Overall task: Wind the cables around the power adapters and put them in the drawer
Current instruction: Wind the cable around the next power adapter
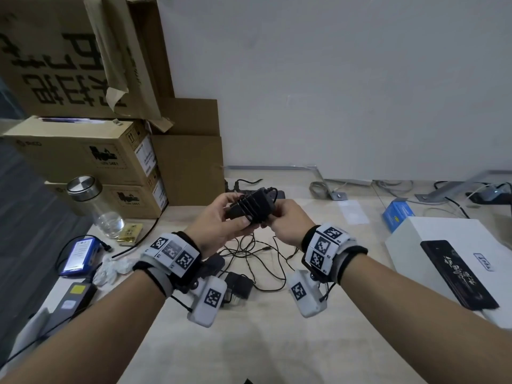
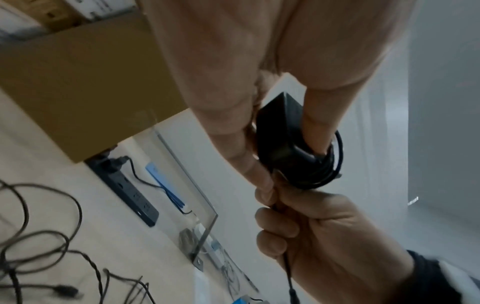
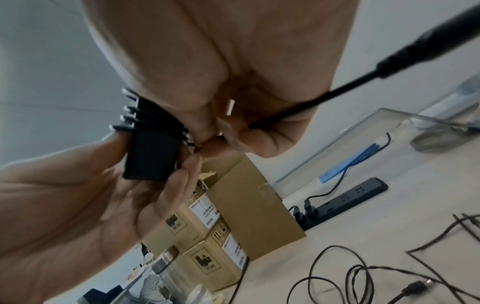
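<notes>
Both hands meet above the desk around a black power adapter point(image 1: 253, 206) with several turns of its thin black cable point(image 3: 155, 123) wound round it. My left hand point(image 1: 221, 221) grips the adapter body point(image 3: 150, 158) between thumb and fingers. My right hand point(image 1: 286, 220) pinches the free end of the cable point(image 3: 324, 95) right against the adapter point(image 2: 280, 131). The cable's barrel plug point(image 2: 293, 295) hangs below the right fist point(image 2: 324, 230). Another adapter point(image 1: 239, 284) lies on the desk below the wrists among loose tangled cables point(image 1: 260, 259). No drawer is in view.
Stacked cardboard boxes point(image 1: 91, 153) stand at the back left, with a glass bottle point(image 1: 97, 206) in front. A black power strip point(image 3: 345, 200) lies by the wall. A white box point(image 1: 448, 261) and a blue carton point(image 1: 396, 213) sit at the right, a blue battery pack point(image 1: 79, 256) at the left.
</notes>
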